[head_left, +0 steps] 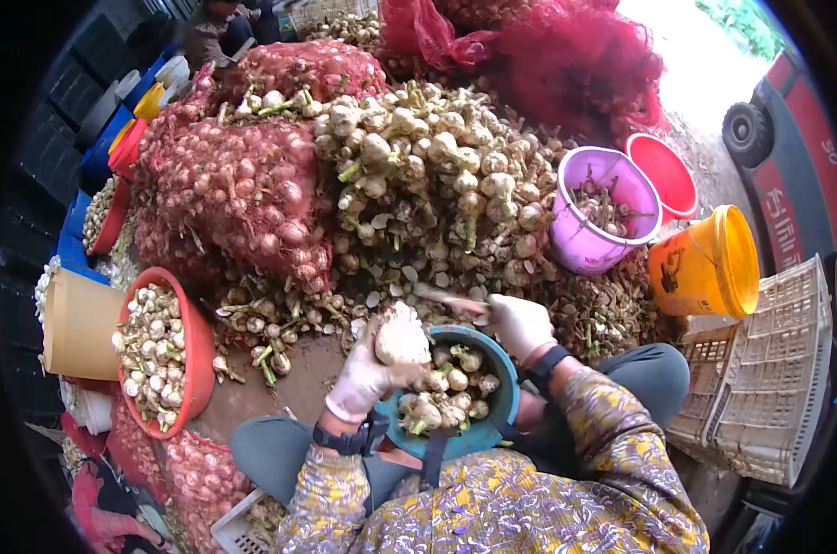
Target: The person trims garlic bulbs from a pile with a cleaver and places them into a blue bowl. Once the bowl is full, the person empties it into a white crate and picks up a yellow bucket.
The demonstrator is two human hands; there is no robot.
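Patterned floral sleeves fill the bottom of the view, belonging to a seated person with a teal basin (pixel 503 406) of trimmed garlic bulbs in their lap. At far left stand a tan bucket (pixel 78 325) and a red basin (pixel 195 355) full of cleaned garlic. Behind them lie red mesh sacks (pixel 243 189) packed with bulbs. The gloved left hand (pixel 368 377) has its fingers wrapped around a garlic bulb (pixel 401 339), held just above the teal basin. The gloved right hand (pixel 520 325) grips what looks like a small knife (pixel 446 299), its blade pointing left toward the bulb. Beyond the hands rises a large heap of untrimmed garlic (pixel 428 175) with stalks. To the right sit a purple bucket (pixel 596 210) holding cut stalks, a red bucket (pixel 663 174), an orange bucket (pixel 709 263) on its side, and white plastic crates (pixel 765 369). The step in hand seems to be trimming this bulb; the next move calls for a steady cut close to the bulb.
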